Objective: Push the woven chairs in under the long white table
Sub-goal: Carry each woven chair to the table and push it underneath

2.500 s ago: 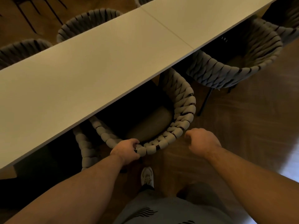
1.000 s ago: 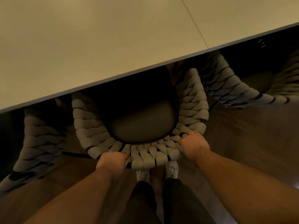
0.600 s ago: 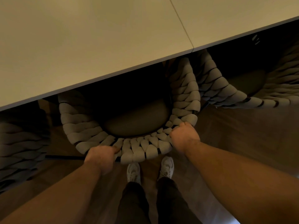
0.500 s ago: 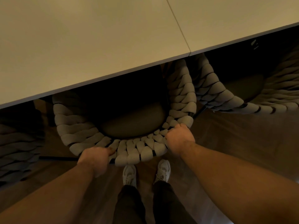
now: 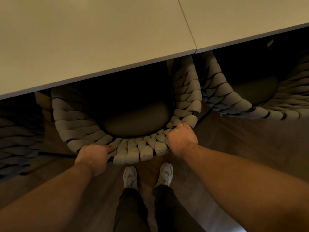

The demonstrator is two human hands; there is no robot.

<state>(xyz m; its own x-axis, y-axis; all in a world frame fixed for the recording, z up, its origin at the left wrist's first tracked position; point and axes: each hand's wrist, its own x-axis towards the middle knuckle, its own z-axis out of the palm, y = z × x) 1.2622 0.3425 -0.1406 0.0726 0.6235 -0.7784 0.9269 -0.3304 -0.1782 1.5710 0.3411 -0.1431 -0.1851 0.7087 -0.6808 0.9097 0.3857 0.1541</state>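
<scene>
A grey woven chair (image 5: 138,150) stands right in front of me, its curved back toward me and its dark seat partly under the long white table (image 5: 100,39). My left hand (image 5: 92,156) grips the left part of the chair's back rim. My right hand (image 5: 182,139) grips the right part of the same rim, fingers curled over the weave. The front of the seat is hidden in shadow beneath the tabletop.
A second woven chair (image 5: 234,101) stands to the right, partly under the table and close beside the one I hold. A third woven chair (image 5: 18,139) is at the left edge. My feet in white shoes (image 5: 130,176) stand on the wooden floor behind the chair.
My right hand has come onto the chair's rim and grips it alongside my left. I have stepped squarely behind the chair, which now sits a little further under the table.
</scene>
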